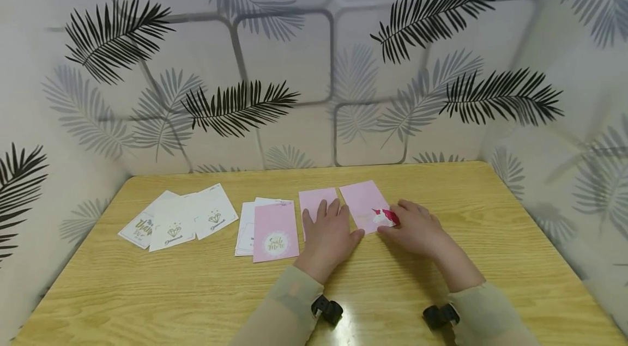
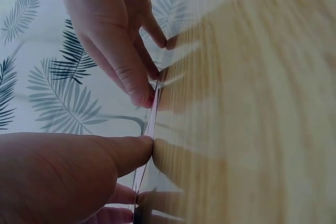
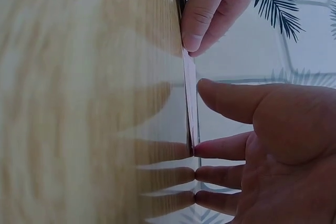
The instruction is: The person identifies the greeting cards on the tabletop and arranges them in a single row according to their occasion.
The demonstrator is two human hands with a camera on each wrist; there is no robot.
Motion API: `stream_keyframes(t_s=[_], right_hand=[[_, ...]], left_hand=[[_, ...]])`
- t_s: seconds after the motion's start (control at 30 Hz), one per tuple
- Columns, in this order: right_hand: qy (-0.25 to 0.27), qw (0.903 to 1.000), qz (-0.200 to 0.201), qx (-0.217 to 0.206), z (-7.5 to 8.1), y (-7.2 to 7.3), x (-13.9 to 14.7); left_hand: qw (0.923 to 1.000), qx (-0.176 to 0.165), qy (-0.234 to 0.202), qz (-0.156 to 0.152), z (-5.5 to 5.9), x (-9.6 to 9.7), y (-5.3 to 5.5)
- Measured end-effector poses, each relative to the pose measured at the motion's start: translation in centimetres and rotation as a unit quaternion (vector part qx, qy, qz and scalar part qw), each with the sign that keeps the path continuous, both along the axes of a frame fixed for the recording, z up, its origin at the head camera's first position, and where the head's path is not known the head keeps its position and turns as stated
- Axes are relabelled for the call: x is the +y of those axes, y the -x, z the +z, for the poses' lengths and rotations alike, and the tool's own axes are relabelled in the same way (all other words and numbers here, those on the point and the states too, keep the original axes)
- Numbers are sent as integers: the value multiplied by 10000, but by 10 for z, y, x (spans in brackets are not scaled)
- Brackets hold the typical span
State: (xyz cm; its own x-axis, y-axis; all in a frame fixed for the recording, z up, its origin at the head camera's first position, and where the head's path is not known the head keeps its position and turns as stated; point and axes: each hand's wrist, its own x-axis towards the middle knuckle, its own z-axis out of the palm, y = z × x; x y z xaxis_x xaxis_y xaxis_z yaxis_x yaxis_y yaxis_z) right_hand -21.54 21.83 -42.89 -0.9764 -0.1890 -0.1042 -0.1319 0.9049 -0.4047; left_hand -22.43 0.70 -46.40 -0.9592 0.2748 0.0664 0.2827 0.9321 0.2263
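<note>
My left hand rests palm-down with spread fingers over a plain pink card, covering its lower part. My right hand touches the lower right edge of a second pink card, printed with a white unicorn with a red mane. In the right wrist view the right thumb is off the surface, while the straight fingers reach down to the card's edge and the table. Beside the left hand lies a pink card with a round "Smile More" print, overlapping white cards.
Farther left, white cards with gold prints overlap in a fan. All lie on a glossy wooden table. A wall with a leaf pattern borders its back edge. Black straps with small devices are on both wrists.
</note>
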Motion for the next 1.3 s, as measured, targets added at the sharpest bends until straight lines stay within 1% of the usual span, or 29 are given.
stream_keyframes(t_s=[0.07,0.13,0.2,0.27,0.33,0.37,0.4,0.5,0.57,0.63,0.73,0.83,0.87,0.97,1.03,1.17,1.23,1.3], right_hand=[[86,9998,71,139,-3,1,2],[158,9994,148,251,-4,2,4],[231,9990,211,311,-4,3,5],[289,9989,261,274,0,3,4],[411,9985,252,248,2,3,4],[485,9982,240,241,3,3,3],[575,9979,190,210,4,4,3],[876,9961,-39,127,6,5,3],[1133,9932,-266,10,7,5,3],[1353,9895,-492,-110,7,5,4],[1617,9837,-759,-206,7,5,4],[1716,9808,-923,-96,7,5,3],[1731,9802,-961,-37,7,6,3],[1831,9768,-1110,95,8,6,4],[1937,9730,-1248,98,9,6,4],[2327,9612,-1482,-55,14,5,6],[2574,9540,-1532,-106,17,3,9],[2782,9478,-1553,-128,19,2,12]], left_hand=[[10000,76,-51,3,-5,0,2],[10000,80,-5,2,-2,0,1],[10000,77,6,7,-2,0,1],[10000,-22,58,13,5,0,-2],[9999,-77,82,13,10,0,-4],[10000,-58,61,16,8,0,-3],[10000,-35,66,18,6,0,-2],[10000,-53,29,21,9,0,-3],[10000,-48,22,21,10,1,-4],[9999,-85,61,26,14,1,-6],[9999,-58,92,30,14,1,-6],[9999,-36,110,40,12,1,-5],[9999,-76,116,34,15,1,-7],[9999,-12,119,21,14,2,-6],[9999,110,45,8,13,3,-5],[9987,411,-287,10,13,5,-3],[9973,541,-487,2,15,7,-2],[9961,577,-664,-6,17,10,-2]])
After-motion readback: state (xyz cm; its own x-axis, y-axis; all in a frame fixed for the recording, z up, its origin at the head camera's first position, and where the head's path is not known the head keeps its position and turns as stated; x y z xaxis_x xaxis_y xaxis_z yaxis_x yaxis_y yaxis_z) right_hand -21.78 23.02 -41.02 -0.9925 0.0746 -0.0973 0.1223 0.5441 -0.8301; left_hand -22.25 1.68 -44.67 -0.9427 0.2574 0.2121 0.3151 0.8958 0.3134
